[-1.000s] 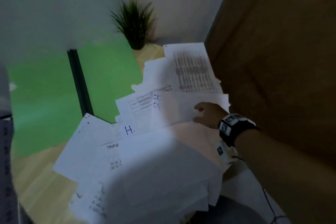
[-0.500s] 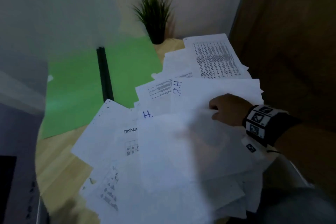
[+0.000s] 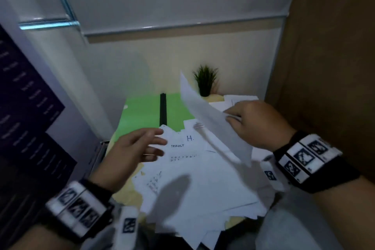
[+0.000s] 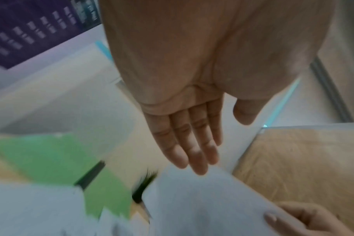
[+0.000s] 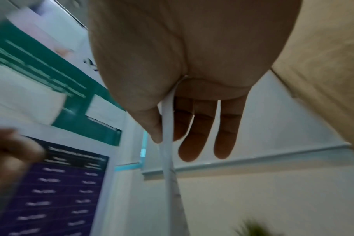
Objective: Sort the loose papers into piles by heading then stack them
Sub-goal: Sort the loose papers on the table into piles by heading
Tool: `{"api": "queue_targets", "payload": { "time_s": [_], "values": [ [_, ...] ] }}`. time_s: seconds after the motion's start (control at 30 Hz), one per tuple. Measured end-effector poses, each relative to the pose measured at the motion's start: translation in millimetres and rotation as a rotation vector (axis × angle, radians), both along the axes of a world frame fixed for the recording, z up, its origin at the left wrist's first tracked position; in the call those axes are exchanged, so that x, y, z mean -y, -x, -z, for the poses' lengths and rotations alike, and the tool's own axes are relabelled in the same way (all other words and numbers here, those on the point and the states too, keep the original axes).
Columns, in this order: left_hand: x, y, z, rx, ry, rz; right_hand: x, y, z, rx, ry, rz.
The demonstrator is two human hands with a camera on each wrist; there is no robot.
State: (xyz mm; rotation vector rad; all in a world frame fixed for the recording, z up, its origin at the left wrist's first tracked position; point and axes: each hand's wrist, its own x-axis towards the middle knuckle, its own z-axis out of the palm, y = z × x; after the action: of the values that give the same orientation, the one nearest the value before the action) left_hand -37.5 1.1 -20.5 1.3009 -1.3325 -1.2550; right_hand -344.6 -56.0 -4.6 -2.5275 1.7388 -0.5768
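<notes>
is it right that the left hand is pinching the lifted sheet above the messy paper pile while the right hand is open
The hands are swapped. The right hand pinches the lifted sheet above the paper pile; the left hand is open, fingers straight. The head view shows both, and the right wrist view shows the pinch.

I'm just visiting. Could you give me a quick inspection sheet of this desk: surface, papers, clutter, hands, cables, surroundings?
Surface: pale wooden table, mostly covered.
Job's things: loose papers in an unsorted overlapping heap; one lifted sheet.
Clutter: green folder; small potted plant.
Hands: right hand pinches the lifted sheet; left hand flat, fingers straight, holding nothing.
Cables: nothing seen.
Surroundings: pale wall, brown panel, purple poster.
</notes>
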Motion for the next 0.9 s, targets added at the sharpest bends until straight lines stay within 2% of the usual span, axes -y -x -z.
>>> {"api": "queue_targets", "payload": {
  "time_s": [0.07,0.17,0.23,0.3,0.4,0.5,0.57,0.67,0.83,0.9],
  "values": [
    [-3,21,13,-0.187,-0.154,-0.068,-38,-27,-9,-0.152,0.031,-0.099],
    [-14,38,26,-0.336,-0.295,-0.051,-96,-69,-12,-0.312,0.155,-0.241],
    [-22,38,34,-0.33,-0.284,-0.029,-127,-92,-7,-0.359,0.19,-0.317],
    [-29,30,43,-0.308,-0.279,-0.079,-147,-104,1,-0.408,0.202,-0.371],
    [-37,11,52,-0.233,-0.284,-0.15,-155,-110,2,-0.446,0.008,-0.4],
    [-35,-8,57,-0.155,-0.285,-0.242,-135,-94,-11,-0.29,-0.285,-0.276],
    [-29,-21,58,-0.135,-0.26,-0.281,-107,-71,-9,-0.215,-0.338,-0.17],
    [-15,-32,59,-0.071,-0.183,-0.295,-48,-22,9,-0.218,-0.405,0.016],
    [12,-32,79,0.056,-0.027,-0.246,46,41,87,-0.412,-0.584,0.202],
    [23,-35,99,0.054,-0.058,-0.272,71,55,126,-0.456,-0.639,0.248]
  ]
}}
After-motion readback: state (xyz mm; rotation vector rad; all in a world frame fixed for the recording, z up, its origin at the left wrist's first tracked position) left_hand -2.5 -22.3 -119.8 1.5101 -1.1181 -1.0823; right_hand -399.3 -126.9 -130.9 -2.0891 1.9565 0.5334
